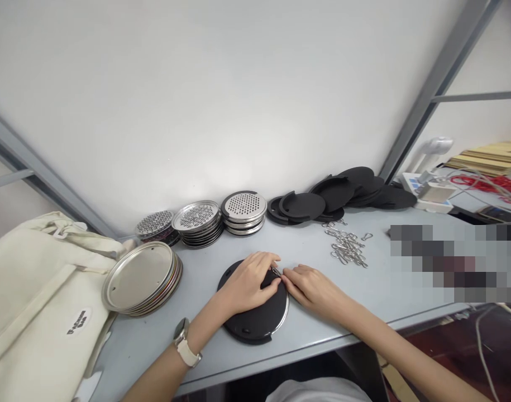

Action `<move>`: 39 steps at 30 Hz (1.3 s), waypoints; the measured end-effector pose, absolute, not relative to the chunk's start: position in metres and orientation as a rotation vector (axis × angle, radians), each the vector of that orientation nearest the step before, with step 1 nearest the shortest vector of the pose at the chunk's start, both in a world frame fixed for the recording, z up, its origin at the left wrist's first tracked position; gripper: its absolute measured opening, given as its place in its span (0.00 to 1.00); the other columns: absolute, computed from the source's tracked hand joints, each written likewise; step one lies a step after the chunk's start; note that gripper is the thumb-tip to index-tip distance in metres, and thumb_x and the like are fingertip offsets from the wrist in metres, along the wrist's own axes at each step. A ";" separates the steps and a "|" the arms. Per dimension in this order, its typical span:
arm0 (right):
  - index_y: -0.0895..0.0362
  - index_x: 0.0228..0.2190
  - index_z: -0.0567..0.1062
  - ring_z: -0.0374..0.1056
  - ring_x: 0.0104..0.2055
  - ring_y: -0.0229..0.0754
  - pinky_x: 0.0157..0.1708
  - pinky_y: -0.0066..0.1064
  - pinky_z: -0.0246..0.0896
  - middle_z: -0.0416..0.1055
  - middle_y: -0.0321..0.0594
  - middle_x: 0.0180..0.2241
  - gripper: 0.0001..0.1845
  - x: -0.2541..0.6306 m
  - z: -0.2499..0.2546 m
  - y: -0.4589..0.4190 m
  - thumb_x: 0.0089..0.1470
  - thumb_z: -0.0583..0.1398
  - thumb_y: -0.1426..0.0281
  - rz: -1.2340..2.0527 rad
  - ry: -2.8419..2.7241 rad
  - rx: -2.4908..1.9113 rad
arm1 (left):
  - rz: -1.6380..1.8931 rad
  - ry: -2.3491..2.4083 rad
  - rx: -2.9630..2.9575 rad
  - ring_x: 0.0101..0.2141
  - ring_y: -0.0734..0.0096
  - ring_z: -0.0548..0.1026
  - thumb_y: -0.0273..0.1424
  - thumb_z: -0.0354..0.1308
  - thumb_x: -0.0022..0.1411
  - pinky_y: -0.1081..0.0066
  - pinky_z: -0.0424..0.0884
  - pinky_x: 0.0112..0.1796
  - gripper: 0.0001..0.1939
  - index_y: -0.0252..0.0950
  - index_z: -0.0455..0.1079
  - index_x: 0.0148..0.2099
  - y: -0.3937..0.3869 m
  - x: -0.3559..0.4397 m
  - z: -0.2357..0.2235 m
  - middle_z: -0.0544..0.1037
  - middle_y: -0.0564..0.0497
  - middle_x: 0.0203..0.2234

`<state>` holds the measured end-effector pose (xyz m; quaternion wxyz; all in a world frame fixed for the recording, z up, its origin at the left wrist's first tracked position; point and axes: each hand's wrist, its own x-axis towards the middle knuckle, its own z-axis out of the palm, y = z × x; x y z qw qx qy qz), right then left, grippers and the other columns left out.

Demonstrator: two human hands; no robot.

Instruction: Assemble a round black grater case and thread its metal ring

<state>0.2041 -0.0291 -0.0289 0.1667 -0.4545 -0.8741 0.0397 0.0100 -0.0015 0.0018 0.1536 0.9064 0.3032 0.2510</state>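
Note:
A round black disc (249,322) with a silver metal edge along its right side lies flat near the table's front. My left hand (247,283) rests over it, thumb and fingers bent around a small metal snap clip (276,272) at the disc's upper right edge. From the other side, my right hand (307,285) pinches the same clip's end between thumb and fingertips. Whether the clip passes through the disc is hidden by the fingers. More snap clips (348,245) lie in a loose pile to the right.
Along the wall stand stacks of grater discs (196,218) and perforated discs (244,206), then overlapping black covers (301,206). Round metal plates (142,276) are stacked at left beside a cream bag (41,301). A power strip (426,192) sits at the right; a blurred patch hides something nearby.

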 end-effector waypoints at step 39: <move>0.57 0.32 0.65 0.63 0.27 0.40 0.28 0.30 0.54 0.67 0.38 0.25 0.13 0.205 -0.029 -0.031 0.64 0.45 0.68 0.141 -2.441 -1.230 | 0.709 0.789 2.641 0.44 0.64 0.70 0.25 0.51 0.62 0.63 0.67 0.47 0.10 0.36 0.61 0.48 -0.003 0.009 0.003 0.72 0.47 0.41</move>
